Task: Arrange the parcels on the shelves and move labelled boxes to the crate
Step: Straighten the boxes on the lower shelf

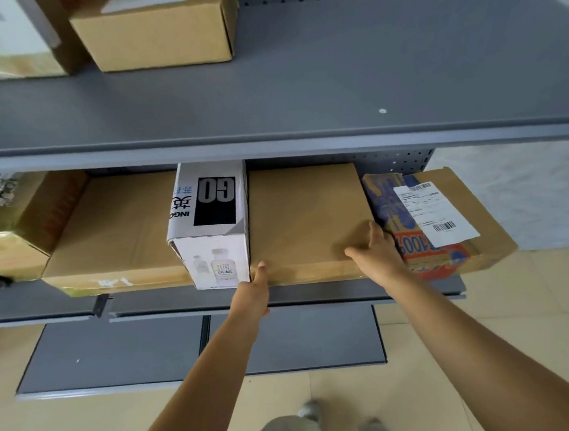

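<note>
Plain brown parcel [306, 220] lies flat, long axis running back into the grey shelf [317, 291] over tiled floor [493, 334], left hand [253, 292] and right hand [374, 252] each clamped on its front corners.

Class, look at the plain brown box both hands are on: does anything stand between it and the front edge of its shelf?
Nothing visible does. The plain brown box already sits at the front edge of the shelf.

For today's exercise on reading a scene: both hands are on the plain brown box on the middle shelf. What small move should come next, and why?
Probably push the brown box straight back: both hands, left and right, hold its front corners, and its front edge lines up with the white box beside it.
</note>
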The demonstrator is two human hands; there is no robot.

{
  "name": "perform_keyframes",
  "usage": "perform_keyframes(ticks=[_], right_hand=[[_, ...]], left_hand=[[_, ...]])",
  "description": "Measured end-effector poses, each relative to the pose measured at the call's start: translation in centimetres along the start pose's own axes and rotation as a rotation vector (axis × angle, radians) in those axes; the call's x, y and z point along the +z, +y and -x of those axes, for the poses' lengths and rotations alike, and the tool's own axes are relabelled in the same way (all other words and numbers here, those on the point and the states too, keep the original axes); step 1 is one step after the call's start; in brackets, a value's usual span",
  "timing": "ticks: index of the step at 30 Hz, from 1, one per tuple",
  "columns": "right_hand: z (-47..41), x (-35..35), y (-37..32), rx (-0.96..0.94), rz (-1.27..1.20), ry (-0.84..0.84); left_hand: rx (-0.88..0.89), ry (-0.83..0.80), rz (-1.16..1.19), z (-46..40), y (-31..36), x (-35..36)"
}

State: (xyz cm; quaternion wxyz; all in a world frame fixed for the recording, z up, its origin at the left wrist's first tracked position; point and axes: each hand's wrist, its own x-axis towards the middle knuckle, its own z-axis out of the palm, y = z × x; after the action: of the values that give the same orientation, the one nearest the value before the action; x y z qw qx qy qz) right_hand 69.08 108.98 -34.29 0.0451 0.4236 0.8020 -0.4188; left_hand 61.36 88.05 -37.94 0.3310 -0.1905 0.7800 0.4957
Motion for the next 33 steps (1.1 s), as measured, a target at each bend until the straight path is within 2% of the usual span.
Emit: perform_keyframes(ticks=[6, 11, 16, 21, 24, 26, 28, 31, 33], right_hand=[[1.3, -0.1, -0.3, 0.012, 0.065, 0.022], [2.7, -0.6, 0.1, -0.027, 0.052, 0.032], [4.6, -2.0, 0.9, -0.103, -0.01, 0.044], [6.7, -4.4, 2.0, -0.208, -0.337, 0.106], [7.4, -6.5, 2.7, -0.064, -0.71, 0.013], [7.6, -7.9, 3.5, 0.057, -0.936, -0.149], [7.8, -9.2, 3.9, 0.051, -0.977, -0.228], [8.2, -10.7, 3.6, 0.008, -0.891, -0.153], [8.6, -11.6, 3.2, -0.004, -0.832, -0.085]], left_hand=[[0.02, -0.04, 0.119, 0.7, -0.2, -0.8], [-0.035, -0.113, 0.421, 1.9, -0.4, -1.6], [-0.017, -0.225, 0.559, 4.3, -0.8, -2.6], [0.063, -0.332, 0.65, 6.8, -2.0, -2.6], [0.086, -0.394, 0.718, 8.3, -3.0, -2.2], [0.102, -0.414, 0.729, 9.1, -3.2, -2.0], [0.109, -0.43, 0.705, 9.9, -3.0, -1.8], [0.121, -0.438, 0.562, 10.9, -2.1, -1.5], [0.155, -0.352, 0.396, 11.6, -1.2, -1.1]])
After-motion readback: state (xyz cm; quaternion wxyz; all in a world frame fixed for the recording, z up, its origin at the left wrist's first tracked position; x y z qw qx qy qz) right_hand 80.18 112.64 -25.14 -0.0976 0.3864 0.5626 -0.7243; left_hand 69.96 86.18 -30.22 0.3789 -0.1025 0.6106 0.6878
